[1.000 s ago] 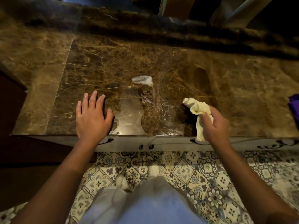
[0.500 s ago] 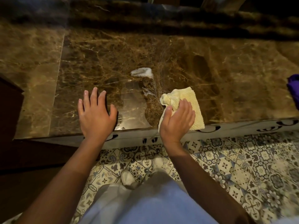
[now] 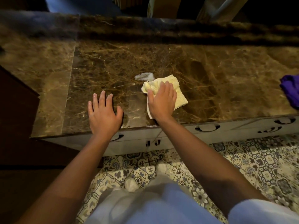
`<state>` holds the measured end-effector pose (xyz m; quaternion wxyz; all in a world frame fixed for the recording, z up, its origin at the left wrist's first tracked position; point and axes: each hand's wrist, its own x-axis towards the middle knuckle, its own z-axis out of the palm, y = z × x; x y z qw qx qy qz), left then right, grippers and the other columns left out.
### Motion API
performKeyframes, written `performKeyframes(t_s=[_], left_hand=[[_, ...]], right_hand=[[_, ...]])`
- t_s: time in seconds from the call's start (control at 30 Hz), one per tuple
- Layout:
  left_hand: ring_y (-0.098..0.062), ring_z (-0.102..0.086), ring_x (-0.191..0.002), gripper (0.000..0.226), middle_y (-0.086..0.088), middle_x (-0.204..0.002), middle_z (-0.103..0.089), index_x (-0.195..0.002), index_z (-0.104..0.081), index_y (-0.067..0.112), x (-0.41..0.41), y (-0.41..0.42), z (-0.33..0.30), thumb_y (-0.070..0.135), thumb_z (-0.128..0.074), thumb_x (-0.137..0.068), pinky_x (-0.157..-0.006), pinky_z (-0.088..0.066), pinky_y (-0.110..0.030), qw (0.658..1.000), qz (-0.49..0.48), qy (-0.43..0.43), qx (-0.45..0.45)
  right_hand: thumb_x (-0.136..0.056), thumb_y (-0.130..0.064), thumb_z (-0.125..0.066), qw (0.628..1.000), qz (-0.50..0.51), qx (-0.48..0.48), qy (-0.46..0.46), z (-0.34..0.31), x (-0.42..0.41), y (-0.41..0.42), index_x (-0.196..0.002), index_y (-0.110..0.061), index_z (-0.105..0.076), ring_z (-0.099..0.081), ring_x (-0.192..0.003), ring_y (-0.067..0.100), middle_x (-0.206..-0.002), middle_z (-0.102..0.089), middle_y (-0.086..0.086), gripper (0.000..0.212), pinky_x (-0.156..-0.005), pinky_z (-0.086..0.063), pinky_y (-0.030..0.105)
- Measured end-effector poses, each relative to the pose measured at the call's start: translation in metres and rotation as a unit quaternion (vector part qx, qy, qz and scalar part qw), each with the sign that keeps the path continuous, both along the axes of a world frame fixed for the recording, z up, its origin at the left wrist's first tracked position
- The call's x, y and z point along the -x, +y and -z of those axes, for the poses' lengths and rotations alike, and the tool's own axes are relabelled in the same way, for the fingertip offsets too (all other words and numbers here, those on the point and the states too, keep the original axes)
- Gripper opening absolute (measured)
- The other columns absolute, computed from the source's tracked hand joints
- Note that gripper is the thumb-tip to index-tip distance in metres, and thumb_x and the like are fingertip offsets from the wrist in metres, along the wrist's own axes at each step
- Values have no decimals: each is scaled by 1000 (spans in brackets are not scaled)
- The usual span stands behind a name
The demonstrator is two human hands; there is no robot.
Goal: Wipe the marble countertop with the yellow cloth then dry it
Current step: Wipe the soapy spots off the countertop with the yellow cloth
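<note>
Free rightward across brown veined marble countertop [image 3: 218, 75] up to crumpled purple cloth [image 3: 291, 89] at right edge. Blocked near left by flat left hand [image 3: 103, 113]. Bounded far by raised dark marble ledge [image 3: 161, 29].

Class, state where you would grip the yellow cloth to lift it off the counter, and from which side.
The yellow cloth lies flat under the right hand; only its bunched far-left end stands up off the countertop, so probably pinch those folds from above.

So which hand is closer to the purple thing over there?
Right. The right hand presses the yellow cloth, well left of the purple fabric at the picture's right edge; the left hand lies flat farther left.
</note>
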<state>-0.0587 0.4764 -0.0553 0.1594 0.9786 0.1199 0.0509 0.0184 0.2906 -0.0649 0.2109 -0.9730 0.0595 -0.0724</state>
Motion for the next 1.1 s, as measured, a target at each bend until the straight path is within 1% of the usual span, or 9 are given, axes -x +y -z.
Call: performKeyframes(t_s=[0.1,0.2,0.3,0.4,0.63,0.8,0.93,1.0,1.1], left_hand=[[-34,-15,-161,61,-12,-171,-28,-158,-40,15,2,3,-2,42,-47,-104,-130,-9,-52,1000,9,3,3],[-34,-16,-161,61,-13,-171,-29,-158,-41,14,4,5,-2,43,-47,-104,-130,-10,-52,1000,16,2,-1],[-35,-17,-160,61,-13,-170,-30,-157,-42,14,2,5,1,43,-48,-104,-130,-11,-52,1000,14,-1,-9],[-35,-20,-159,60,-13,-168,-33,-155,-45,13,0,3,2,42,-49,-102,-129,-14,-53,1000,4,-8,-13],[-36,-27,-157,58,-15,-164,-40,-150,-49,13,-5,2,12,40,-52,-99,-127,-18,-54,999,-6,-27,-23],[-34,-26,-157,58,-14,-164,-40,-150,-48,14,-6,1,12,40,-53,-99,-127,-17,-53,999,-10,-28,-24],[-33,-24,-158,58,-13,-166,-38,-152,-47,15,-5,4,11,41,-52,-100,-128,-15,-53,1000,-1,-25,-17],[-33,-23,-158,59,-12,-166,-37,-153,-47,15,-5,6,12,43,-49,-101,-128,-14,-52,1000,6,-23,-17],[-32,-24,-158,57,-11,-166,-38,-152,-48,16,-5,6,13,42,-52,-102,-128,-15,-52,999,0,-27,-18]], right_hand=[[-100,-55,-43,999,-39,32,13,2,1,-28,-152,-8,-40,-18,-157,32,-167,-28,18,71,-128,-11,49],[-99,-47,-45,997,-60,48,21,7,14,-61,-152,-10,-42,-19,-157,29,-166,-31,15,64,-128,-11,48],[-99,-38,-46,999,-24,33,19,7,22,-99,-150,-9,-45,-25,-155,29,-164,-37,14,59,-128,-18,48],[-98,-44,-39,999,26,35,20,4,34,-130,-152,-7,-42,-23,-156,29,-165,-35,15,65,-128,-15,49],[-99,-49,-37,996,17,86,12,12,37,-96,-154,-1,-36,-19,-157,33,-166,-29,20,73,-128,-10,51],[-98,-21,-55,997,-71,-13,-17,6,14,-58,-147,-3,-48,-36,-150,32,-157,-47,17,53,-126,-24,48],[-82,-9,-65,980,-170,-103,-26,-14,0,-79,-121,-12,-70,-64,-115,28,-123,-72,9,40,-99,-50,39],[-82,-12,-61,979,-134,-151,-22,-27,-16,-101,-118,-20,-72,-67,-100,20,-109,-74,0,38,-87,-54,37],[-90,-20,-58,975,6,-212,-60,-39,-58,-131,-121,-27,-68,-65,-94,14,-104,-69,-8,33,-81,-57,39]])
